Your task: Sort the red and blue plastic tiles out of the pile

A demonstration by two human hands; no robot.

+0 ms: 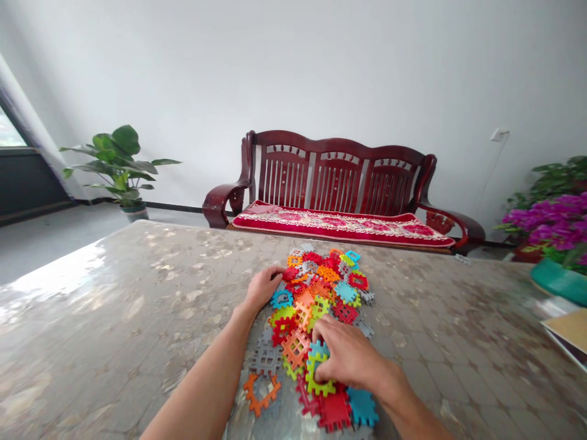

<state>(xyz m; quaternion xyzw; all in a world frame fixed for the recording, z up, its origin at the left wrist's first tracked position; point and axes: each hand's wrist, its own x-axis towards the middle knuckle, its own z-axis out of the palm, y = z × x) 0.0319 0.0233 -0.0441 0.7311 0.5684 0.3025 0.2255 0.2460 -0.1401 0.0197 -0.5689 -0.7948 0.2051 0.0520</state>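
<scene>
A long heap of toothed plastic building tiles in red, orange, yellow-green, blue and grey lies on the table. My left hand [266,286] is at the heap's far left side, fingers curled and closed at the edge of a red building tile [290,274]; its fingertips are partly hidden. Near the front of the heap, my right hand [343,351] pinches a yellow-green building tile [325,388] with a frame shape, thumb through its opening. A light-blue tile [318,349] shows just behind it. An orange heart-cutout tile [262,394] and a grey grid tile [266,359] lie at the front left.
A patterned tablecloth covers the table [137,330]. Beyond its far edge stands a dark wooden bench [337,177] with a red cushion [339,223]. Potted plants [121,162] stand at the left, purple flowers [553,223] at the right, beside a tan box-like thing [568,330].
</scene>
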